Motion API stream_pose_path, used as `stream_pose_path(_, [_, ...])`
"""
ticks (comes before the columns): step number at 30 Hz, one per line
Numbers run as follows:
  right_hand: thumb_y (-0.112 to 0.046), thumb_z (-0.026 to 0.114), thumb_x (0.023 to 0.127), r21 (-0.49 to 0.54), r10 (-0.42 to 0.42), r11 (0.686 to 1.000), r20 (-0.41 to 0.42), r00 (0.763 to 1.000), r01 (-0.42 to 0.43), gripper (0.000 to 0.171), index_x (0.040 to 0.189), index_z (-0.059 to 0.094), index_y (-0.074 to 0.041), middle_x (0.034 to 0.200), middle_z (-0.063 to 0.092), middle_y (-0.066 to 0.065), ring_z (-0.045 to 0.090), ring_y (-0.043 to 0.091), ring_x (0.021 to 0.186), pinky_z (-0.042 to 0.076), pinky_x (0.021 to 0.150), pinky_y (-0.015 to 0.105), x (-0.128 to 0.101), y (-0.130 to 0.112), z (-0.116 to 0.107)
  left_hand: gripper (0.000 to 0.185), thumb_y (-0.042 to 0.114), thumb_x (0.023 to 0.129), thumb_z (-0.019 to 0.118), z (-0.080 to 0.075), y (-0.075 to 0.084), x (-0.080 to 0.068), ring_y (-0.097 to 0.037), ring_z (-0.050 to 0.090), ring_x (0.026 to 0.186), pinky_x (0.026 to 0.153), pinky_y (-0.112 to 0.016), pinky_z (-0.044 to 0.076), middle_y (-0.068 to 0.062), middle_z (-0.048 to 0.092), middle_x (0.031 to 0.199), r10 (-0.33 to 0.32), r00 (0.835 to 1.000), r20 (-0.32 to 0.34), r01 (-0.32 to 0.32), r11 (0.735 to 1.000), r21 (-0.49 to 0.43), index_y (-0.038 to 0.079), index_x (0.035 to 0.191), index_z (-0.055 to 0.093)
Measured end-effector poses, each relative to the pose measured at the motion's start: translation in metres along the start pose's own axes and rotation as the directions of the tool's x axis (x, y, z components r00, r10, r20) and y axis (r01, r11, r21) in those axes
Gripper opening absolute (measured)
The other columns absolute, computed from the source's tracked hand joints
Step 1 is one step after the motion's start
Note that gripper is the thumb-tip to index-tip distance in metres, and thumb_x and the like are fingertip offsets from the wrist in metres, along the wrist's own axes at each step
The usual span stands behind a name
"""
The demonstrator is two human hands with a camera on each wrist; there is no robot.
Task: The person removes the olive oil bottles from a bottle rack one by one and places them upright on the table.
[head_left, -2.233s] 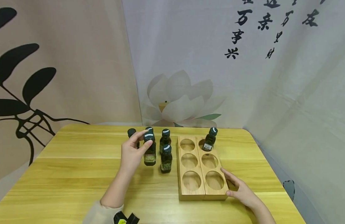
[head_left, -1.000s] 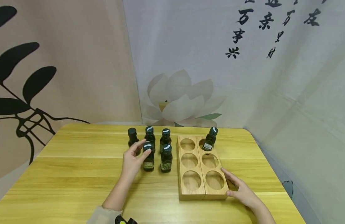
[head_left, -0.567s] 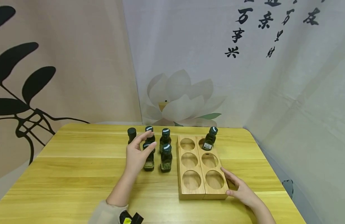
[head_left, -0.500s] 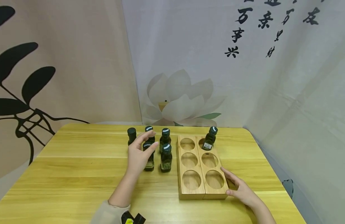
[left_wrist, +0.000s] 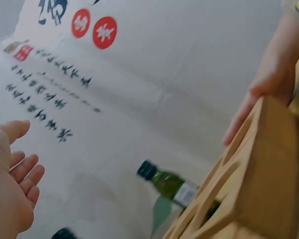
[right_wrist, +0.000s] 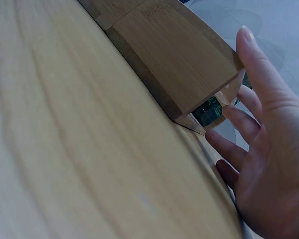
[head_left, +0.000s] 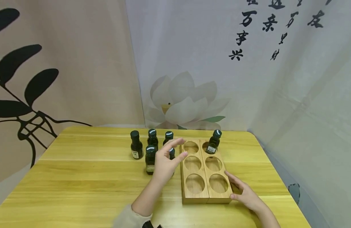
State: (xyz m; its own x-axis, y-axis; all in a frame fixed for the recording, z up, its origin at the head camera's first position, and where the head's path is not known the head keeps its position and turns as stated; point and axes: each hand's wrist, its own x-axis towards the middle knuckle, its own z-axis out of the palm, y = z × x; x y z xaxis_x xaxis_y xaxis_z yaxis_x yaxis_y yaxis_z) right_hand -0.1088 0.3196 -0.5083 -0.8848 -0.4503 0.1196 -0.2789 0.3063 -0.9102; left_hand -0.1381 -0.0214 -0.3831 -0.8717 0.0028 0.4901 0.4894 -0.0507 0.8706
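Several dark green bottles with black caps stand on the yellow wooden table (head_left: 78, 177), left of a wooden rack (head_left: 207, 193) with round holes. One bottle (head_left: 213, 142) leans in the rack's far right hole. My left hand (head_left: 181, 147) hovers open with spread fingers at the rack's left edge, holding nothing. It covers most of the near right bottle (head_left: 171, 152); the near left bottle (head_left: 150, 159) stands just left of it. My right hand (head_left: 244, 191) rests with straight fingers against the rack's near right side. In the right wrist view the fingers (right_wrist: 249, 124) touch the rack (right_wrist: 174, 55).
Three more bottles stand in a back row: one (head_left: 136, 145), one (head_left: 152, 137) and one (head_left: 169, 136). Printed cloth backdrops hang close behind and right of the table. The left wrist view shows the leaning bottle (left_wrist: 172, 181) and the rack (left_wrist: 254, 184).
My left hand set the near left bottle down, let go of it and moved right to the rack's edge. The right hand and rack have stayed put.
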Motion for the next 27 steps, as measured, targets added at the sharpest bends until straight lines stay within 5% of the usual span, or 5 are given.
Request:
stream_pose_path(11, [-0.022,0.066,0.093,0.009,0.004,1.0,-0.001,1.0,-0.004,0.069,0.152,0.03,-0.017,0.151,0.03,0.016,0.036,0.005,0.13,0.028,0.101,0.019,0.0,0.002,0.001,0.041,0.0,0.083,0.073,0.044,0.024,0.0,-0.027,0.053,0.112,0.098,-0.046,0.039,-0.017,0.062,0.12,-0.099,0.985,0.144,0.104,0.994,-0.027,-0.002,0.123,0.061])
stream_pose_path(18, [-0.021,0.067,0.092,0.007,0.026,1.0,-0.001,1.0,-0.026,0.07,0.152,0.03,-0.018,0.151,0.031,0.013,0.036,0.005,0.13,0.029,0.101,0.02,-0.001,0.002,0.001,0.047,0.02,0.084,0.077,0.074,-0.027,0.013,-0.012,0.052,0.113,0.101,-0.045,0.036,0.003,0.062,0.121,-0.128,0.984,0.12,0.123,0.991,0.048,0.013,0.127,0.062])
stream_pose_path(27, [-0.018,0.068,0.091,0.002,0.024,1.0,0.0,1.0,-0.024,0.071,0.151,0.031,-0.017,0.15,0.034,0.014,0.038,0.007,0.129,0.03,0.1,0.02,0.0,0.002,0.0,0.054,0.029,0.085,0.075,0.094,-0.048,0.034,-0.018,0.052,0.117,0.097,-0.047,0.042,-0.001,0.058,0.127,-0.212,0.972,0.103,0.202,0.975,0.095,0.016,0.134,0.057])
